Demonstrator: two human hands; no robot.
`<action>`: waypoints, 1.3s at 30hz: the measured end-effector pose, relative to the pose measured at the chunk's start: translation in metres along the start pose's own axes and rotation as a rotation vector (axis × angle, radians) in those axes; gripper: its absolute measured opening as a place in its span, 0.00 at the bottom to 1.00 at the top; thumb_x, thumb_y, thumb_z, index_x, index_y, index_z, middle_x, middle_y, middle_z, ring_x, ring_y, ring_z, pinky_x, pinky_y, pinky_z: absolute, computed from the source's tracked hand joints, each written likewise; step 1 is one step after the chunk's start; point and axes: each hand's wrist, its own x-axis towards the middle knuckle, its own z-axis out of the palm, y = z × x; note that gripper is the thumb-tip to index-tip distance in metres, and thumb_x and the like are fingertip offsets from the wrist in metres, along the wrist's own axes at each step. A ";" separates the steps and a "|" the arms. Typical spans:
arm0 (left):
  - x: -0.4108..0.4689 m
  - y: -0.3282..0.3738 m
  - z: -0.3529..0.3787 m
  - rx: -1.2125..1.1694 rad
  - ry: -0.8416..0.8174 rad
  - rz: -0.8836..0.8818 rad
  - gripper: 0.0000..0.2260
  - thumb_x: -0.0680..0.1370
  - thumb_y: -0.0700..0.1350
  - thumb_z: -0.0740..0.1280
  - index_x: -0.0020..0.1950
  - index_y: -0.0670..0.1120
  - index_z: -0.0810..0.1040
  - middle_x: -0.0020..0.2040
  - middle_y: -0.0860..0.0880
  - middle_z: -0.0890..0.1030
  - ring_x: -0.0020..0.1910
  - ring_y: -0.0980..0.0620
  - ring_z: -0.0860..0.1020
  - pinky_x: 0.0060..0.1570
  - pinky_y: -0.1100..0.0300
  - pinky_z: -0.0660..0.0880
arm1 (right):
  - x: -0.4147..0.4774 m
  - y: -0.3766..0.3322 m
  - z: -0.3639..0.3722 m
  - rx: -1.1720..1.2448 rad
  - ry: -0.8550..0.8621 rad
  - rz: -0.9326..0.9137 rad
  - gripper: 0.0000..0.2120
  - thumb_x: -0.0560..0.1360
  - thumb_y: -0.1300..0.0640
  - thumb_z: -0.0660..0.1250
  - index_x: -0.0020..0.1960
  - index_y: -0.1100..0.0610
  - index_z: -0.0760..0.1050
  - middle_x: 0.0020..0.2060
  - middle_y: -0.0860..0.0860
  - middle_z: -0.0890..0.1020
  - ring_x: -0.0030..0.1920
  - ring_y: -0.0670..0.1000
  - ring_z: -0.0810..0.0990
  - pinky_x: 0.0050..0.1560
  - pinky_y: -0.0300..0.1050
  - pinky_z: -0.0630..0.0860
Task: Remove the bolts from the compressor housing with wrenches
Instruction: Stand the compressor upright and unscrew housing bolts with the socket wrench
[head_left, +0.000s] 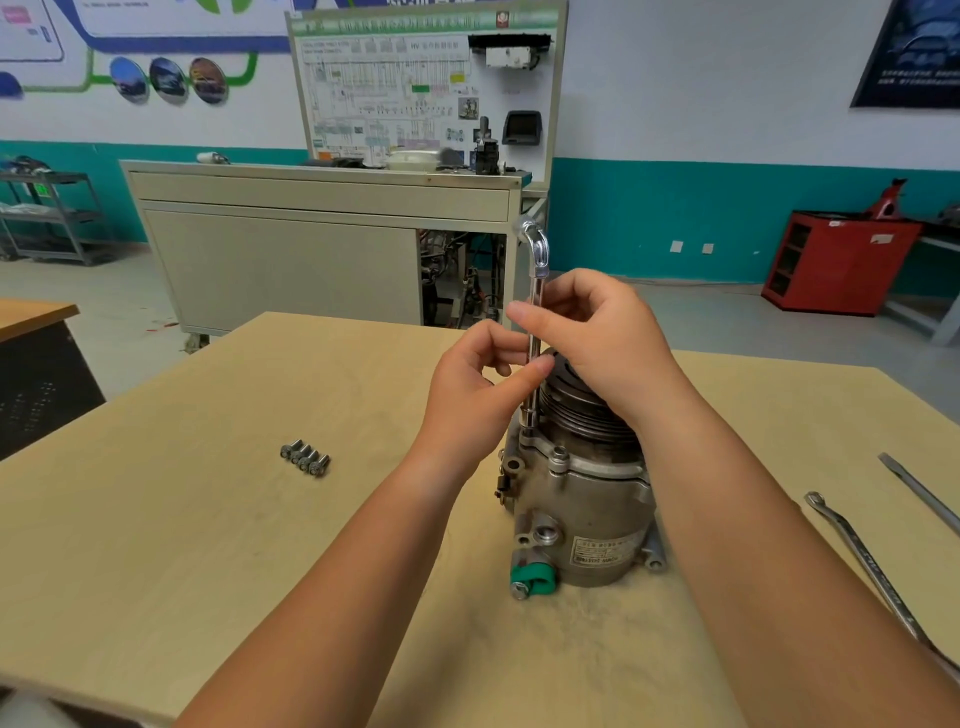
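The compressor (582, 499) stands upright on the wooden table (208, 519), pulley end up, with a green cap near its base. A chrome L-shaped socket wrench (535, 322) stands vertical, its lower end seated on a bolt at the housing's left flange. My left hand (478, 384) pinches the wrench shaft from the left. My right hand (597, 338) pinches the same shaft from the right, above the pulley. One bolt (559, 455) still sits in the housing's front flange. Several removed bolts (305, 458) lie side by side on the table to the left.
A combination wrench (872, 566) and a flat steel bar (919, 491) lie on the table at the right. Beyond the table stand a grey training cabinet (311, 244) with a wiring board and a red tool cabinet (836, 260).
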 end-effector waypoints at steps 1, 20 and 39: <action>0.000 0.001 0.001 0.002 0.000 0.000 0.08 0.73 0.37 0.72 0.42 0.46 0.75 0.35 0.59 0.76 0.38 0.60 0.73 0.41 0.65 0.71 | 0.000 0.000 0.000 -0.008 0.009 0.003 0.09 0.69 0.48 0.73 0.43 0.50 0.76 0.37 0.44 0.80 0.39 0.42 0.77 0.38 0.33 0.74; -0.003 0.000 -0.006 -0.052 -0.113 0.002 0.11 0.80 0.37 0.62 0.55 0.50 0.79 0.47 0.58 0.84 0.52 0.61 0.80 0.51 0.69 0.74 | -0.002 -0.004 -0.001 0.007 -0.083 0.031 0.11 0.79 0.51 0.61 0.53 0.50 0.81 0.44 0.47 0.82 0.44 0.43 0.80 0.36 0.29 0.76; -0.001 -0.002 -0.003 0.024 -0.050 0.028 0.05 0.75 0.39 0.70 0.45 0.50 0.78 0.39 0.61 0.79 0.42 0.59 0.74 0.43 0.64 0.71 | 0.001 0.003 -0.001 -0.044 0.044 -0.010 0.05 0.72 0.52 0.71 0.40 0.50 0.76 0.34 0.45 0.78 0.35 0.41 0.75 0.33 0.28 0.70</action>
